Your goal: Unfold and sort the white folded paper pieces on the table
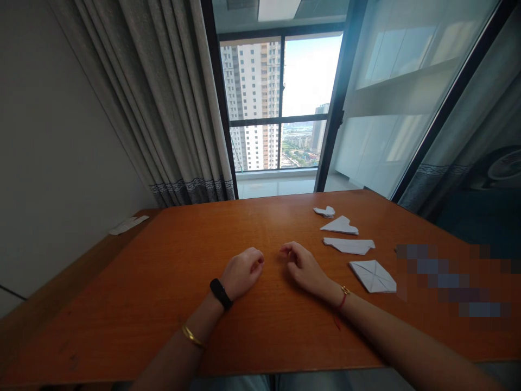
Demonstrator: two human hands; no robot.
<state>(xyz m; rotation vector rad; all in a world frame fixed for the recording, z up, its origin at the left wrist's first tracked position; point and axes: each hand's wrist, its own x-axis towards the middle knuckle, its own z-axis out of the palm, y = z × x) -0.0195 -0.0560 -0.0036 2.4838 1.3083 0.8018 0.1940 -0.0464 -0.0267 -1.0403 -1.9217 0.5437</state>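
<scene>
My left hand (pixel 243 270) rests near the middle of the wooden table (pixel 183 260), its fingers curled in toward the thumb with nothing visible in them. Across a small gap, my right hand (pixel 303 267) is loosely bent, its thumb and fingers apart and holding nothing. To its right, several folded white papers lie in a rough column. Closest to me is a creased, flat paper piece (pixel 373 276), then a long folded strip (pixel 350 246), a pointed paper shape (pixel 341 225) and a small compact fold (pixel 324 212) farthest away. Neither hand touches them.
A crumpled white paper (pixel 129 225) lies on the ledge at the far left. Beyond the table's back edge are a grey curtain (pixel 163 98) and a dark-framed sliding door (pixel 331 108). A pixelated patch covers part of the table at right. A fan (pixel 504 164) stands behind.
</scene>
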